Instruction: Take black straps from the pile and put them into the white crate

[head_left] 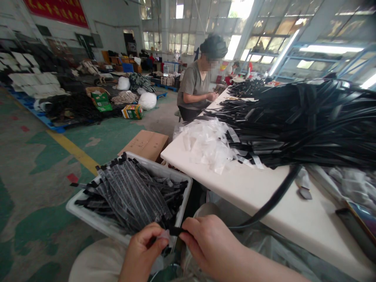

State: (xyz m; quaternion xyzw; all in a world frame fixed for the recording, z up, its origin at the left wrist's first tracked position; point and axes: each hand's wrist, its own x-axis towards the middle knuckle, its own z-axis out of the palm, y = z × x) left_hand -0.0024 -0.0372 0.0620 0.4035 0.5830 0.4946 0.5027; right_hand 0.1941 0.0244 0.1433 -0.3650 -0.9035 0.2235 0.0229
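Observation:
In front of me, above the near edge of a crate, both my hands work close together. My left hand (pixel 141 250) pinches a small clear plastic sleeve (pixel 164 235) between thumb and fingers. My right hand (pixel 213 243) grips the end of a black strap (pixel 176 231), which points toward the sleeve; whether the tip sits inside it I cannot tell. From beyond my right hand, a black length (pixel 272 205) curves up to the large heap of black straps (pixel 293 121) on the table. The white crate (pixel 189 196) holds many black strips in clear sleeves (pixel 129 188).
A white table (pixel 211 188) extends along my right, carrying a pile of clear sleeves (pixel 208 143) and a phone-like object (pixel 355 227). A cardboard box (pixel 147 144) stands behind the crate. A co-worker (pixel 196 80) is at the table's far side. Loaded pallets stand left.

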